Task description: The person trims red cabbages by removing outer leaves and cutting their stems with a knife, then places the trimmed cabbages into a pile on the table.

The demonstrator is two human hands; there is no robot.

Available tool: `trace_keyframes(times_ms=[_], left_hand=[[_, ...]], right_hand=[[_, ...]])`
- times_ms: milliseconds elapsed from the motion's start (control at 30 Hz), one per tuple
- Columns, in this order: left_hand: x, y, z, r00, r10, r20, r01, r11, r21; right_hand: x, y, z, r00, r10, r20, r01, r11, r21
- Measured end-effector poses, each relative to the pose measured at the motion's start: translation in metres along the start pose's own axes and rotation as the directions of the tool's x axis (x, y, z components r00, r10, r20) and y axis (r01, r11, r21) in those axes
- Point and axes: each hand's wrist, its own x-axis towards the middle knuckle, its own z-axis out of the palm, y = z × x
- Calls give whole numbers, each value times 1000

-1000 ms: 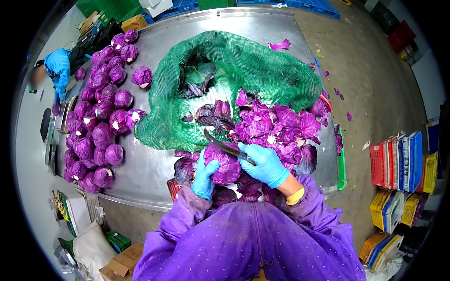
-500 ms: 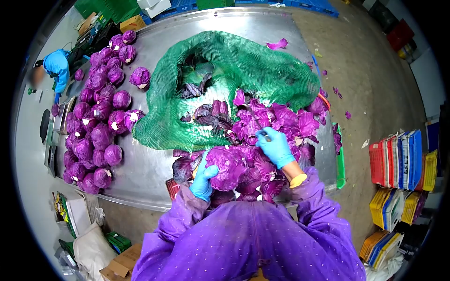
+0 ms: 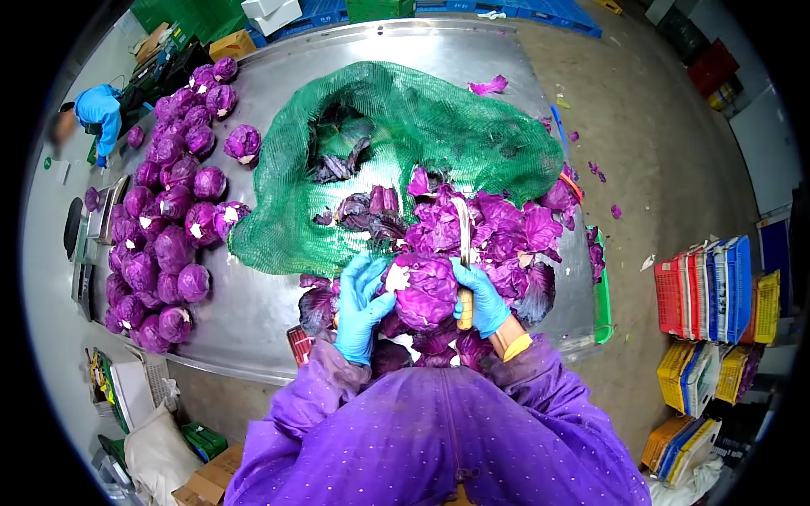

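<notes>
A red cabbage head [image 3: 426, 295] sits between my hands at the near edge of the table, its pale cut stem turned toward the upper left. My left hand [image 3: 361, 310], in a blue glove, is at its left side with fingers spread and the thumb close against it; whether it touches is hard to tell. My right hand [image 3: 486, 304], also gloved, grips a curved-bladed knife [image 3: 465, 236] by its light handle, blade pointing away from me. Loose purple leaves [image 3: 498, 223] lie around and under the cabbage. Behind them spreads a green mesh sack [image 3: 278, 202] with dark leaves inside.
Many cabbage heads [image 3: 173, 249] are piled on the left of the metal table [image 3: 253, 329]. At the far left stands another person in blue [image 3: 99, 114]. Stacked plastic crates [image 3: 704, 287] are on the right, and a green crate [image 3: 602, 308] is beside the table's right edge.
The cabbage has turned so its stem shows. My left hand has loosened and spread its fingers. My right hand has come down to the cabbage's right side, the knife now upright in view.
</notes>
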Motion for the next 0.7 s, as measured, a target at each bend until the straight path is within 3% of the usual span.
trace_keyframes(times_ms=[33,67,100,167,233,267,300,367,433,500,567,633,700], left_hand=[[-1,-6,0,999,-46,-11,45,996,-76],[-10,-9,7,987,-147,58,157,948,-275],[-18,-5,19,974,-210,85,226,914,-337],[-10,-21,18,992,-122,44,129,962,-241],[-2,-21,13,996,-92,-22,89,991,-102],[4,-22,8,999,-36,-41,36,999,-6],[12,-19,3,1000,10,-16,-6,977,214],[23,1,8,989,-43,138,-26,888,459],[34,1,15,980,-95,174,-57,705,707],[41,-16,14,975,32,220,-192,619,761],[36,-34,12,969,78,234,-218,719,660],[29,-53,20,970,91,226,-225,693,685],[40,-76,22,971,173,166,-239,765,598]], right_hand=[[1,6,-6,1000,19,14,-20,998,66],[0,12,-9,999,17,52,-22,995,96],[3,22,-9,1000,4,-5,-3,995,96],[-1,26,-16,998,-19,67,14,997,77],[-17,-2,0,1000,13,-22,-18,960,-281],[-16,-10,-2,998,-65,-17,48,875,-482],[-19,-15,-1,989,-132,-66,81,859,-505],[-27,-22,10,984,-180,-13,150,857,-493],[-24,-9,13,995,-68,-69,18,826,-564],[-14,11,-5,984,-86,-159,-4,868,-496],[-3,32,-24,934,-159,-319,8,905,-425],[-3,27,-22,899,-73,-432,-77,944,-321],[-5,24,-22,888,-157,-432,-43,908,-417]])
